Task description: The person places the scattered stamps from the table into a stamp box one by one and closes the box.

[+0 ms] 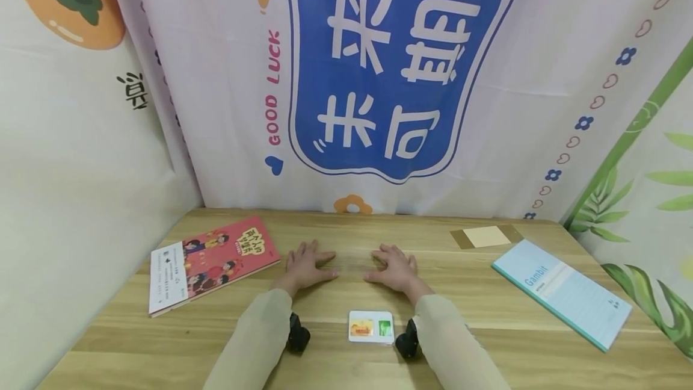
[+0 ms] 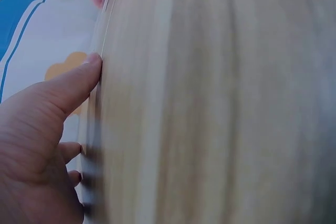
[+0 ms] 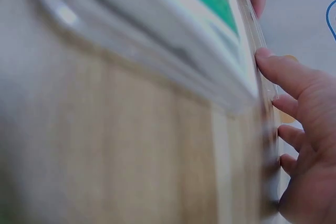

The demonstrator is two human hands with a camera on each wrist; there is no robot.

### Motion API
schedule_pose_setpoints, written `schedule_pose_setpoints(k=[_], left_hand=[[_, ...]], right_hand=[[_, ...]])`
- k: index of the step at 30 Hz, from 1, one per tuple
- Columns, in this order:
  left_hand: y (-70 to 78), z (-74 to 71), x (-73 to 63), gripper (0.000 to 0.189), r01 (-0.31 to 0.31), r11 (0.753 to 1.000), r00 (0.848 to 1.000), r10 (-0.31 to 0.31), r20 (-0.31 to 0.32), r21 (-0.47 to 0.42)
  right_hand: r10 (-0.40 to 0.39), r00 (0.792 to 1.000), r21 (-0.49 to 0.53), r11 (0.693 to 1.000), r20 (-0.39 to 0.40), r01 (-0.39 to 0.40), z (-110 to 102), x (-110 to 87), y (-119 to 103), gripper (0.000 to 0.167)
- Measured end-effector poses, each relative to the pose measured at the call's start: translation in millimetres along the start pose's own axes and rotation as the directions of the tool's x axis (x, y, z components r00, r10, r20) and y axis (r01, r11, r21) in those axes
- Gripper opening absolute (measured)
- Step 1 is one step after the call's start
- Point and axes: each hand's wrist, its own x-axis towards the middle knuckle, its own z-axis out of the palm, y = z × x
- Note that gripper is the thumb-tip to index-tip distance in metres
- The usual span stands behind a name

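My left hand (image 1: 306, 267) rests on the wooden table (image 1: 335, 372), fingers spread and thumb pointing inward. Opposite it, my right hand (image 1: 394, 269) lies in the same way, its thumb toward the left one, with a gap between the two. Neither hand holds anything. Nearer the camera, between the wrists, is a small flat white case (image 1: 371, 338) with an orange picture and a green one on its top. That case (image 3: 220, 72) looms large and blurred in the right wrist view. In the left wrist view the left thumb (image 2: 79, 82) lies at the tabletop.
A red and white book (image 1: 216, 263) lies left of the left hand. On the right are a light blue Gambit notepad (image 1: 563, 294) and, behind it, a brown piece with a cream panel (image 1: 485, 236). Printed cloth (image 1: 233, 185) hangs along the table's back edge.
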Motion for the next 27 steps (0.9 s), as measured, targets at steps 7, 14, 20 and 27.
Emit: schedule_pose_setpoints(k=[7, 14, 20, 27], left_hand=[[0.1, -0.4, -2.2, 0.059, -0.006, 1.0, 1.0, 0.007, 0.014, -0.024], [-0.4, -0.2, -5.3, 0.064, -0.003, 0.999, 0.999, 0.005, 0.037, -0.038], [-0.1, -1.2, -11.2, 0.064, -0.052, 0.997, 0.998, 0.054, 0.031, -0.058], [-1.8, -0.6, -20.7, 0.063, -0.122, 0.985, 0.993, 0.122, -0.01, -0.119]], right_hand=[[-0.035, 0.999, 0.012, 0.999, 0.023, 0.034, -1, -1.7, 3, 0.062], [-0.066, 0.997, 0.026, 0.998, 0.046, 0.065, 0, -4.8, 5, 0.061], [-0.116, 0.993, 0.064, 0.991, 0.033, 0.113, -2, -9.2, 5, 0.06], [-0.156, 0.988, 0.231, 0.961, 0.007, 0.15, -5, -18.2, 2, 0.063]])
